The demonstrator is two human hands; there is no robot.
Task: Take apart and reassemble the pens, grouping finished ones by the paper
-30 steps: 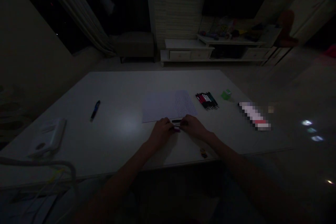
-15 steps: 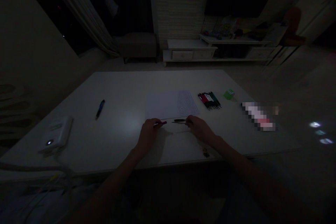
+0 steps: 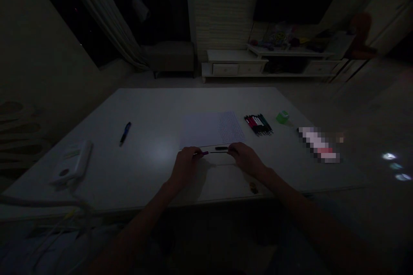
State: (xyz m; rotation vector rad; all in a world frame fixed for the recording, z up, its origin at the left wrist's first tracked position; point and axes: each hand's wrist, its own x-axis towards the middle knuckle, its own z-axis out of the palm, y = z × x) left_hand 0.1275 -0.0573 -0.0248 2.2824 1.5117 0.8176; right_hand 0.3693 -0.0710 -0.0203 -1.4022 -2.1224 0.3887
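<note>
My left hand (image 3: 185, 165) is closed on a purple pen barrel (image 3: 204, 153), whose end sticks out to the right past the fingertips. Opposite it, my right hand (image 3: 245, 159) pinches a thin dark pen refill (image 3: 218, 152) that points left. The refill's tip is close to the barrel's end, roughly in line with it; whether they touch is too dim to tell. Just behind the refill, a short dark pen part (image 3: 221, 148) lies near the front edge of a sheet of paper (image 3: 200, 129). Handwriting covers the sheet's right side.
A row of several pens (image 3: 258, 124) lies right of the paper, with a green container (image 3: 282, 116) beyond. A blurred-out object (image 3: 318, 145) is at the right edge. On the left are a blue pen (image 3: 125, 133) and a white power strip (image 3: 72, 161). A small dark-yellow item (image 3: 253, 187) sits in front.
The purple barrel and the refill have come closer together and line up better, narrowing the gap between them. The whole view has shifted slightly.
</note>
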